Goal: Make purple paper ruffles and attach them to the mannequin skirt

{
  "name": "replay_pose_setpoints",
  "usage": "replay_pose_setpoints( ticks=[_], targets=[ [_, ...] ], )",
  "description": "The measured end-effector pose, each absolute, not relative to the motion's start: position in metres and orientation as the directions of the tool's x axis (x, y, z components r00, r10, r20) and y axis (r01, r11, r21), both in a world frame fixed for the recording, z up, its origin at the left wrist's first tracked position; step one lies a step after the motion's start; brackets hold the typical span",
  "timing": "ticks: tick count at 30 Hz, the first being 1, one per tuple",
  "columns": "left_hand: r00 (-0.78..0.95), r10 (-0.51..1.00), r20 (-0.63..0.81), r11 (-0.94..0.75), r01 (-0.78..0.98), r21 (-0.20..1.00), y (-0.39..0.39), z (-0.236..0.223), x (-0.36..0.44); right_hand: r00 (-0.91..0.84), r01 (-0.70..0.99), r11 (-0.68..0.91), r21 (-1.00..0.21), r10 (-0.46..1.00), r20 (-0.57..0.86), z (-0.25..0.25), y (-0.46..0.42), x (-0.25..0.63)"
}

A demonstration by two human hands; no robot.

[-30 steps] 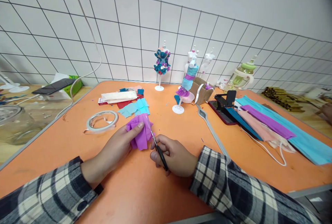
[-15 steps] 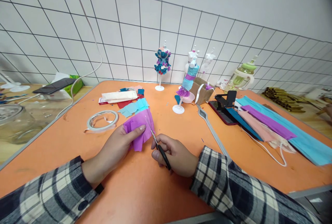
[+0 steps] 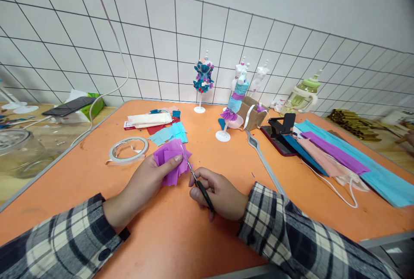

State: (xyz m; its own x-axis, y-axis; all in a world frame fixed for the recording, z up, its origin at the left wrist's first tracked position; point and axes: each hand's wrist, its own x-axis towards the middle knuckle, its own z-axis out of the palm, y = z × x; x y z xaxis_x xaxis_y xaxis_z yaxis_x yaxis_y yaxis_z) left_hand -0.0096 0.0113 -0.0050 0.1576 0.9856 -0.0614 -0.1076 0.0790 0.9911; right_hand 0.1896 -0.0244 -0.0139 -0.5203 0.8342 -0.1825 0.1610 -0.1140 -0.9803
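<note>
Purple crepe paper [image 3: 171,164], folded and crinkled, is pinched in my left hand [image 3: 147,182] with the thumb on top. My right hand [image 3: 216,190] is closed around the black handles of a pair of scissors [image 3: 203,192]. The metal blades point up and to the left, lying against the right part of the paper. Whether the blades are parted is hard to make out. Just behind the paper lie light blue paper pieces [image 3: 171,133] on the orange table [image 3: 155,236].
A tape roll [image 3: 113,152] lies left, near a cream paper strip [image 3: 150,119]. Behind stand a mannequin in teal frills [image 3: 203,76] and one in blue and purple [image 3: 237,98], beside a brown box [image 3: 254,115]. Right are a phone [image 3: 274,141], long paper strips [image 3: 349,158] and a bottle [image 3: 300,93].
The purple paper spreads out wider half a second ago, then bunches up again in my left hand. My right hand with the scissors shifts only very slightly to the right.
</note>
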Motion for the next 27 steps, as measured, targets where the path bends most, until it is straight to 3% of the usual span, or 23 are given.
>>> replay_pose_setpoints(
  ticks=[19,27],
  targets=[
    [0.13,0.986,-0.103,0.129,-0.208,0.97,0.0104,-0.0009,-0.0076,-0.499,0.19,-0.124,-0.974,0.842,-0.204,-0.016,-0.0238,0.1886],
    [0.101,0.992,-0.079,0.088,-0.085,0.993,0.0111,-0.0031,-0.0089,-0.516,0.142,-0.14,-0.98,0.834,-0.194,-0.0117,-0.025,0.1854]
  ],
)
